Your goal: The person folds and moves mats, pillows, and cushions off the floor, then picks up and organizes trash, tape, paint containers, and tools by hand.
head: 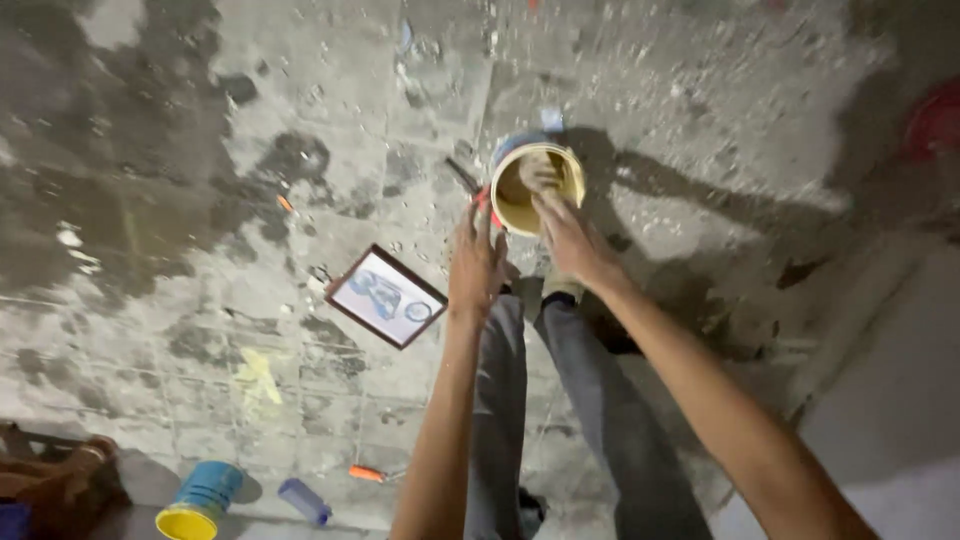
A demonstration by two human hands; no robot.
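Yellow round plastic bucket (535, 188) w/ blue outer wall sits on the stained concrete floor (180, 200), just past my feet. Starting near: my grey trouser legs (560, 400), both arms stretched down over them. My left hand (477, 262) rests at the bucket's near rim, fingers curled on the edge; can't tell if that grip is really clenched or just steadying. My right hand (565, 235) reaches over the rim, fingers down inside, touching pale stuff in there; can't tell if they're closed on anything. Looks like I'm mid-way working the contents by hand, rim steadied. Next move, I'd judge, needs left hand firm so the bucket doesn't tip. To the left on the floor: dark-framed flat picture panel (387, 297).
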